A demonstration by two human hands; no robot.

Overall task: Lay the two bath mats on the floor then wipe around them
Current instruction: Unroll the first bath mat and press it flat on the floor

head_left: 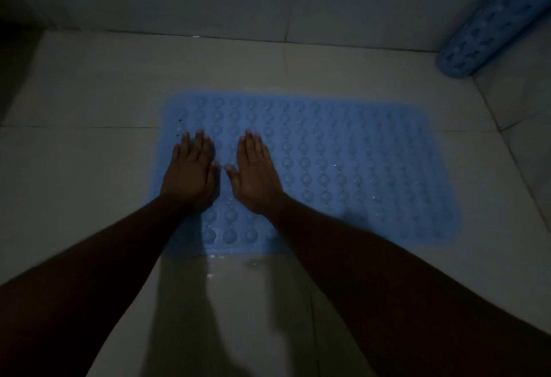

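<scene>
Bath mat (328,167): spread flat on the tiled floor (89,167), bumps up. Left hand (190,173) and right hand (256,173) rest palm-down, grip open and holding nothing, on the mat's left part, likely pressing it to seat. Second mat (489,21), rolled, leans in the corner beyond the mat's far right, not yet laid.

Flat mat (343,167): blue, rectangular, covered in rows of round bumps; spread flat on pale floor tiles, centre-right, long side running left to right, water droplets glinting on it.
Rolled mat (489,24): same blue, bumpy, rolled into a tube; far right corner, leaning tilted against the wall.
</scene>
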